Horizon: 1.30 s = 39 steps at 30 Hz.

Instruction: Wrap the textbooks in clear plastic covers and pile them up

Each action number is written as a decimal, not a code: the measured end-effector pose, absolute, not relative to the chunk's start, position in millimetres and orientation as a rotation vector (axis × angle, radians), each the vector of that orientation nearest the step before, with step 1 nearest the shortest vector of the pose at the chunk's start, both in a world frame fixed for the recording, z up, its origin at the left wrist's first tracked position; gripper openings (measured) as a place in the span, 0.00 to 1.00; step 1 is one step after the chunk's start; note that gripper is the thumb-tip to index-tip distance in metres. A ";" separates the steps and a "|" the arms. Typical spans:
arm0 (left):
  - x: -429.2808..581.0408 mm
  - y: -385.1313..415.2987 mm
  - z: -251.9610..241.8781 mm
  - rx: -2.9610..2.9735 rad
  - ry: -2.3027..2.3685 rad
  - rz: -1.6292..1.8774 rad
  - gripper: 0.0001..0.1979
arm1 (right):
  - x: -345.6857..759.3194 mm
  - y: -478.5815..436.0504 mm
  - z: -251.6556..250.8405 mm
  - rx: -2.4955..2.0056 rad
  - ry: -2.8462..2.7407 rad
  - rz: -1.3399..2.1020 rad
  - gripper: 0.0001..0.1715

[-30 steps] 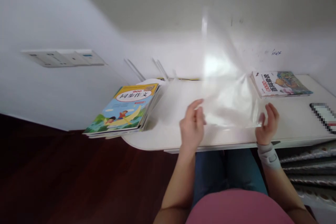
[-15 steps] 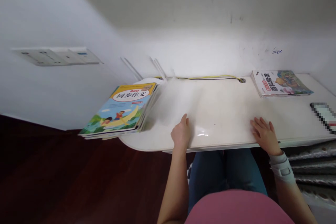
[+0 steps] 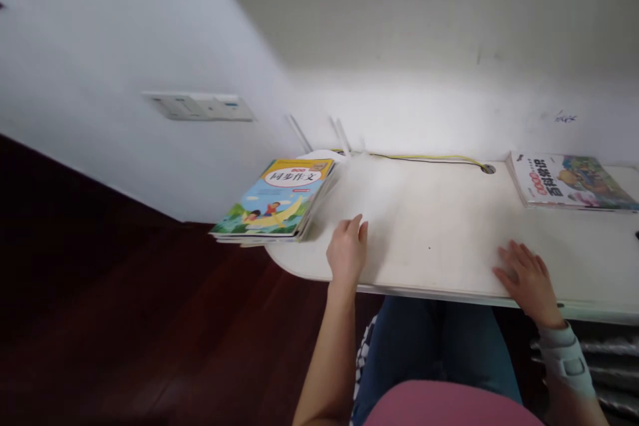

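My left hand (image 3: 348,250) is over the front left of the white desk (image 3: 424,213), loosely curled, with thumb and index finger slightly apart. Nothing shows between those fingertips; the other fingers are mostly hidden behind the back of the hand. To its left lies a stack of books (image 3: 279,201), the top one a colourful Chinese composition book with a yellow and blue cover. My right hand (image 3: 530,279), fingers spread and slightly blurred, rests palm down near the desk's front edge. A grey wrist brace (image 3: 568,359) wraps that wrist.
Another book stack (image 3: 572,180) lies at the back right. Behind the left stack is a white device with antennas (image 3: 299,133), partly hidden. A yellow and a black cable (image 3: 429,158) run along the wall to a desk hole (image 3: 488,169). A socket panel (image 3: 200,106) is on the left wall.
The view has swung left, so the desk and books appear farther right. My left hand's thumb and index finger look farther apart. The phone at the right has nearly left the view.
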State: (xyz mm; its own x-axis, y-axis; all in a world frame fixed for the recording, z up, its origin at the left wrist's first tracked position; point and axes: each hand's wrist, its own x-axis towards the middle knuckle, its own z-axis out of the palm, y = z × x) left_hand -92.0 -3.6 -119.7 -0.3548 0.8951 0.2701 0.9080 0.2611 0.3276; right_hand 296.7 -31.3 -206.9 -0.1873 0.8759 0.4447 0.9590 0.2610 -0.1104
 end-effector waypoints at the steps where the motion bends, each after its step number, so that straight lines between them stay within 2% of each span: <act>1: -103.4 0.1 -112.9 -1.773 -2.381 -0.714 0.21 | 298.7 -30.4 -208.2 -1.636 -2.077 -0.261 0.26; 6: -178.0 28.0 -82.6 -1.559 -2.263 -0.677 0.21 | 306.9 -26.8 -214.3 -1.497 -1.968 -0.229 0.26; 10: -214.3 36.9 -78.4 -1.557 -2.561 -0.275 0.21 | 307.6 -26.8 -218.2 -1.525 -2.024 -0.279 0.27; 13: -218.4 29.3 -89.7 -1.615 -2.607 -0.037 0.24 | 305.4 -27.7 -217.4 -1.547 -2.060 -0.300 0.27; 19: -212.3 0.0 -106.9 -1.558 -2.558 0.090 0.25 | 303.7 -28.8 -213.2 -1.531 -2.076 -0.338 0.25; 27: -204.7 -16.7 -69.4 -1.549 -2.688 0.214 0.19 | 305.6 -29.2 -215.4 -1.548 -2.102 -0.373 0.24; 32: -203.2 -12.4 -37.6 -1.555 -2.655 0.147 0.19 | 303.8 -29.1 -214.1 -1.545 -2.115 -0.430 0.24; 39: -181.7 -48.3 22.4 -1.204 -2.411 -0.360 0.16 | 295.5 -32.3 -204.0 -1.608 -2.127 -0.479 0.23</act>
State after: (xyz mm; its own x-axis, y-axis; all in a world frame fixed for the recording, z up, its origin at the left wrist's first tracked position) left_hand -181.7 -48.3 22.4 -0.5372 0.6964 0.4759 0.8050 0.5917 0.0427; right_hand 295.5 -32.3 -204.0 -0.2356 0.8148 0.5297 0.9632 0.2682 0.0157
